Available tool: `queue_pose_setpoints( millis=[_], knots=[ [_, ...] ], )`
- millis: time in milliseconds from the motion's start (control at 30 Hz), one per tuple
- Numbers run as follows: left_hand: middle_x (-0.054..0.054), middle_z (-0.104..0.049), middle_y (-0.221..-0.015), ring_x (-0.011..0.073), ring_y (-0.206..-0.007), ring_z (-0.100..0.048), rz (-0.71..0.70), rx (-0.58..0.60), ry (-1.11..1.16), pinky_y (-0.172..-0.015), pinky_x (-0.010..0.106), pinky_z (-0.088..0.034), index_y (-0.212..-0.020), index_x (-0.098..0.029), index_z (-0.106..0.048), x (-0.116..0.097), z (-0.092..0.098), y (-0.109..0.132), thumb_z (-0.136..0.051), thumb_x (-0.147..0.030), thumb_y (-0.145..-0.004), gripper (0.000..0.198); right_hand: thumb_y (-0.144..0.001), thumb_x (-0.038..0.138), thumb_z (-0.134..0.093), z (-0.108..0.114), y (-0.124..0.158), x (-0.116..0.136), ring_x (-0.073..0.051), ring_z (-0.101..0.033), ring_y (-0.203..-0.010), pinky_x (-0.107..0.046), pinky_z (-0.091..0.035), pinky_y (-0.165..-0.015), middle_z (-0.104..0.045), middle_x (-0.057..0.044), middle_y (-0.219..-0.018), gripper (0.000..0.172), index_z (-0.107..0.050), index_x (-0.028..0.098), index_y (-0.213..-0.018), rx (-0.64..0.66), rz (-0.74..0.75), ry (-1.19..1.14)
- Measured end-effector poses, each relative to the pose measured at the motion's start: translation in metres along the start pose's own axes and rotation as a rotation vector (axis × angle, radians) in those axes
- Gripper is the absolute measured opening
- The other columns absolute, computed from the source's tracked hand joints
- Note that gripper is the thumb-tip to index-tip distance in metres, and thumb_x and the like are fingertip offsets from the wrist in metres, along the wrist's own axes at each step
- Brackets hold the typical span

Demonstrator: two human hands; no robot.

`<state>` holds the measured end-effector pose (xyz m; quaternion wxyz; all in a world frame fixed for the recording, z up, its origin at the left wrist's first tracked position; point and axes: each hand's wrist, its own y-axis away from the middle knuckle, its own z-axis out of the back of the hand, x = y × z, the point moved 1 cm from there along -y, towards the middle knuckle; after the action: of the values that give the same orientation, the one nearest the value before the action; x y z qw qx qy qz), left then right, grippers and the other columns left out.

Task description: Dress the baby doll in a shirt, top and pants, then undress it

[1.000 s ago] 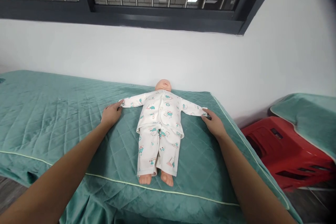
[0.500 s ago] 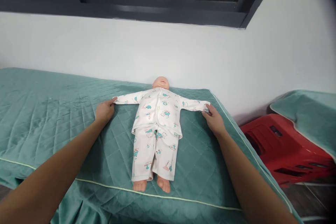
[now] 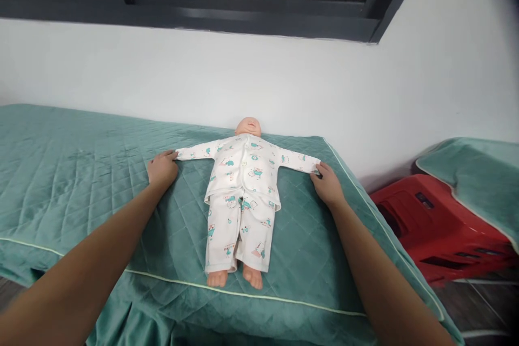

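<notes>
"Baby doll (image 3: 244, 186), where is it?"
"Between my fingers (image 3: 169, 155). My left hand (image 3: 162, 168) and right hand (image 3: 328, 185) pinch its pajama sleeves (image 3: 298, 160) at the ends. I should tug softly, both sides the same."

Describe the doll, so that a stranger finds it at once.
Below the dark window frame lies a green quilted cover. On it, between left hand and right hand, the doll lies on its back, the only thing in white printed pyjamas.

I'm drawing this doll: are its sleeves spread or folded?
Spread: both pajama sleeves stretch sideways, with the left hand and right hand at their ends.
</notes>
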<state>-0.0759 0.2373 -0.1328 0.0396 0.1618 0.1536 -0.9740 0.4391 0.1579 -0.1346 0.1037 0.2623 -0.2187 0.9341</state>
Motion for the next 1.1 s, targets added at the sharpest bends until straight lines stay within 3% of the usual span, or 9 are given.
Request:
queue_pose_setpoints(
  millis=[233,333,400,467,567,633,733,900,1100],
  knots=[
    [0.014,-0.048,-0.148,0.0344,-0.134,-0.044,0.044,0.023,0.002,-0.11,0.051,-0.037,-0.134,-0.015,-0.058,-0.003,0.008,0.018,-0.044,-0.01,-0.084,0.052,-0.083,0.027,-0.051,0.009,0.029,0.024,-0.037,-0.041,-0.137,-0.056,-0.032,-0.113,-0.045,-0.022,-0.146,0.047,-0.06,0.009,-0.126,-0.038,-0.065,0.099],
    [0.014,-0.046,-0.148,0.0303,-0.137,-0.041,0.014,-0.058,0.134,-0.113,0.046,-0.036,-0.134,-0.013,-0.056,-0.014,0.022,0.043,-0.04,-0.008,-0.084,0.053,-0.085,0.027,-0.049,0.011,0.069,0.054,-0.032,-0.039,-0.138,-0.053,-0.031,-0.115,-0.045,-0.02,-0.146,0.046,-0.058,0.012,-0.127,-0.105,0.068,0.012],
    [0.012,-0.051,-0.142,0.0257,-0.133,-0.045,-0.044,-0.125,0.306,-0.114,0.041,-0.036,-0.13,-0.014,-0.058,-0.023,0.033,0.074,-0.039,-0.008,-0.084,0.05,-0.088,0.03,-0.049,0.014,0.108,0.085,-0.029,-0.041,-0.137,-0.052,-0.031,-0.115,-0.048,-0.016,-0.144,0.04,-0.058,0.016,-0.124,-0.097,0.216,-0.117],
    [0.009,-0.059,-0.129,0.0213,-0.12,-0.055,-0.085,-0.111,0.39,-0.107,0.035,-0.044,-0.124,-0.016,-0.06,-0.031,0.042,0.117,-0.042,-0.01,-0.084,0.045,-0.091,0.032,-0.05,0.02,0.152,0.119,-0.026,-0.042,-0.137,-0.052,-0.033,-0.115,-0.047,-0.012,-0.145,0.034,-0.057,0.021,-0.123,-0.034,0.292,-0.251],
    [0.006,-0.064,-0.113,0.0195,-0.103,-0.061,-0.13,0.048,0.692,-0.091,0.033,-0.051,-0.11,-0.021,-0.063,-0.04,0.051,0.192,-0.048,-0.022,-0.086,0.029,-0.092,0.03,-0.053,0.032,0.212,0.167,-0.027,-0.042,-0.137,-0.053,-0.038,-0.112,-0.044,-0.01,-0.149,0.031,-0.056,0.026,-0.122,0.134,0.326,-0.334],
    [0.005,-0.064,-0.105,0.0183,-0.095,-0.062,-0.096,0.167,0.787,-0.085,0.033,-0.051,-0.108,-0.023,-0.061,-0.045,0.054,0.236,-0.051,-0.024,-0.086,0.025,-0.088,0.027,-0.057,0.038,0.239,0.192,-0.031,-0.039,-0.138,-0.058,-0.037,-0.11,-0.043,-0.009,-0.15,0.026,-0.059,0.027,-0.114,0.2,0.402,-0.27],
    [0.005,-0.064,-0.104,0.0192,-0.096,-0.062,-0.044,0.257,0.878,-0.086,0.034,-0.05,-0.11,-0.024,-0.057,-0.055,0.055,0.274,-0.058,-0.026,-0.082,0.028,-0.084,0.021,-0.06,0.038,0.257,0.214,-0.035,-0.032,-0.142,-0.064,-0.031,-0.111,-0.041,-0.01,-0.151,0.017,-0.06,0.025,-0.1,0.233,0.478,-0.106],
    [0.004,-0.065,-0.1,0.0195,-0.095,-0.061,-0.108,0.303,0.893,-0.087,0.035,-0.048,-0.098,-0.023,-0.059,-0.077,0.055,0.273,-0.059,-0.029,-0.083,0.016,-0.085,0.018,-0.057,0.023,0.251,0.226,-0.036,-0.034,-0.14,-0.069,-0.025,-0.11,-0.046,-0.013,-0.148,0.008,-0.06,0.023,-0.09,0.156,0.483,0.024],
    [0.002,-0.064,-0.088,0.0189,-0.084,-0.059,-0.074,0.195,0.888,-0.077,0.032,-0.046,-0.086,-0.025,-0.06,-0.077,0.071,0.269,-0.052,-0.027,-0.084,0.008,-0.083,0.012,-0.053,0.027,0.244,0.233,-0.034,-0.037,-0.138,-0.068,-0.028,-0.109,-0.053,-0.009,-0.14,0.014,-0.061,0.024,-0.084,0.121,0.508,-0.049]
  ],
)
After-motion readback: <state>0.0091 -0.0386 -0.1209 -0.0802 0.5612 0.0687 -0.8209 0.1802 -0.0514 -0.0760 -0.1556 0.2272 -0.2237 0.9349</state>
